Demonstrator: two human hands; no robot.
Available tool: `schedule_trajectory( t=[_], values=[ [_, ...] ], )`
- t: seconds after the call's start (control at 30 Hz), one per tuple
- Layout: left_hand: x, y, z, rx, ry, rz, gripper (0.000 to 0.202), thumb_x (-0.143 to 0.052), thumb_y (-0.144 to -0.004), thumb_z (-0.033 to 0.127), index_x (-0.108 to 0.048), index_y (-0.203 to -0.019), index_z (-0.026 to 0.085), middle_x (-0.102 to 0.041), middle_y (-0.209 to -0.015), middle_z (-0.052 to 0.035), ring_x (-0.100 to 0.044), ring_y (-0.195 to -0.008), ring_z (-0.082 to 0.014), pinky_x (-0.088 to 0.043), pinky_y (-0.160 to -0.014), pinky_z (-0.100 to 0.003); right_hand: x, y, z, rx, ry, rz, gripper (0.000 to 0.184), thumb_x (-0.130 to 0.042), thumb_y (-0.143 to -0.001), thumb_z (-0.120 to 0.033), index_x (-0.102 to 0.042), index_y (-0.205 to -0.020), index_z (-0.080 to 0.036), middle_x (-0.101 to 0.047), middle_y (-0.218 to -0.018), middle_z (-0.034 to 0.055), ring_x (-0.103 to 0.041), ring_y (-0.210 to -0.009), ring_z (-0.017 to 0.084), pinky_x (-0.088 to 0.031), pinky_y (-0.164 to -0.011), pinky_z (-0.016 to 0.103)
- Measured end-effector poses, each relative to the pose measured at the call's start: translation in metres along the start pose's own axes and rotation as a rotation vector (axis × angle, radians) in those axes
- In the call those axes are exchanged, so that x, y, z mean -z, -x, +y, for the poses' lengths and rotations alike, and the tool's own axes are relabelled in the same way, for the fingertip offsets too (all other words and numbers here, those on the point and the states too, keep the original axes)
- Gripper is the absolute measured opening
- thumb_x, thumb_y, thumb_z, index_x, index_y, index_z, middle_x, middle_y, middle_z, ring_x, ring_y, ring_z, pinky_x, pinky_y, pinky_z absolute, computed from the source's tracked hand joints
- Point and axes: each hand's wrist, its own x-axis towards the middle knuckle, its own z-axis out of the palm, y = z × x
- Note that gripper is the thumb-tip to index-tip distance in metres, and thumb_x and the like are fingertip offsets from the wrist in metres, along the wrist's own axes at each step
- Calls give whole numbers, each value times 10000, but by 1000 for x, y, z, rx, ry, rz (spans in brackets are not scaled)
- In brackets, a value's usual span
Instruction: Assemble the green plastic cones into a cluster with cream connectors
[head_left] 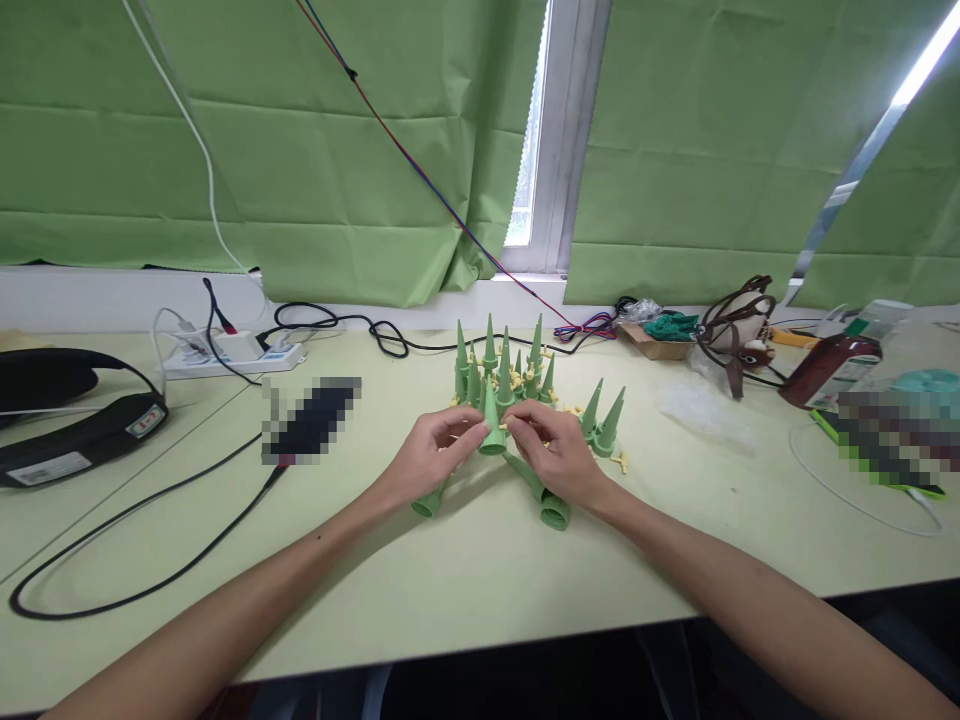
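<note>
Between the fingers of my left hand [439, 450] is a hollow green plastic spike [491, 425], point up, its round open end tilted toward me. My right hand [553, 450] is closed in a pinch against the spike's right side, on a small yellow piece [504, 426] mostly hidden by the fingertips. Under my hands lie two more green spikes, one by the left hand [427, 504] and one by the right hand [555, 512]. Behind them stands a cluster of several upright green spikes [505, 365], with small yellow pieces among them. A yellow T-shaped piece [621, 461] lies at right, near two upright spikes [611, 425].
On the left are a power strip [232, 358], a blurred dark device [311, 420] on a black cable, and a black strap-like item [90, 440]. Clear plastic film [705, 410], a small cardboard box [656, 340], a brown bottle [832, 370] and a blurred green-edged device [877, 450] are at right.
</note>
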Motion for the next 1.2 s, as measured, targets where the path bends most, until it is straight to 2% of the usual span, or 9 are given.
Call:
schedule_trajectory(
  t=[0.1,0.23,0.43,0.63,0.8,0.9,1.03,1.13,1.2],
  values=[
    [-1,1,3,-55,-76,23,288,-571,-913,432,-635,-926,151,-550,-788,-18,-476,-622,-99,-411,-551,-223,0,-1,-1,-24,-11,8,218,-478,-983,-344,-570,-843,-204,-462,-617,-37,-380,-507,102,-315,-501,251],
    [-2,2,1,-165,-140,45,212,-597,-905,363,-625,-964,162,-574,-887,-42,-487,-647,-95,-432,-552,-218,0,-1,-2,-33,-13,17,219,-488,-976,-344,-565,-831,-200,-461,-636,-33,-375,-518,102,-303,-502,253],
    [-3,3,-3,-299,-190,80,179,-637,-882,289,-599,-1014,174,-561,-935,-47,-467,-623,-80,-385,-482,-204,0,0,-3,-44,-12,17,230,-493,-971,-345,-559,-813,-193,-467,-650,-24,-369,-537,104,-283,-505,255],
    [-5,4,-4,-345,-242,95,251,-636,-886,265,-578,-1118,187,-509,-836,-12,-439,-599,-82,-362,-458,-202,1,-2,-4,-49,-9,24,243,-497,-965,-362,-567,-812,-188,-473,-642,-22,-370,-534,103,-279,-495,251],
    [-5,5,-9,-468,-328,94,193,-587,-913,188,-580,-1104,211,-531,-1015,-58,-434,-579,-51,-367,-462,-193,0,-2,-3,-51,2,16,265,-494,-966,-379,-572,-799,-189,-472,-633,-24,-374,-537,104,-293,-500,250],
    [-5,5,-13,-552,-435,95,233,-557,-922,138,-573,-1134,233,-528,-1049,-61,-414,-562,-36,-376,-476,-188,-2,-1,-2,-54,2,6,269,-489,-969,-384,-575,-804,-189,-469,-631,-25,-380,-541,106,-297,-507,252],
    [-6,4,-12,-522,-478,135,218,-550,-929,172,-559,-1140,226,-525,-1057,-66,-431,-575,-45,-408,-507,-199,-3,-1,-2,-61,-9,38,292,-493,-968,-411,-564,-790,-191,-455,-620,-30,-376,-539,106,-304,-509,251],
    [-7,3,-9,-418,-427,183,203,-581,-914,242,-529,-1107,204,-532,-1007,-47,-449,-583,-60,-403,-511,-207,-2,-2,-3,-83,-49,85,300,-511,-964,-427,-561,-791,-187,-426,-599,-40,-360,-521,99,-295,-489,246],
    [-7,3,-7,-334,-385,203,152,-582,-916,292,-529,-1014,187,-547,-908,-20,-456,-584,-74,-393,-524,-215,-1,-3,-3,-98,-85,117,294,-523,-960,-429,-565,-803,-184,-420,-599,-43,-354,-509,93,-291,-474,242]
  ],
)
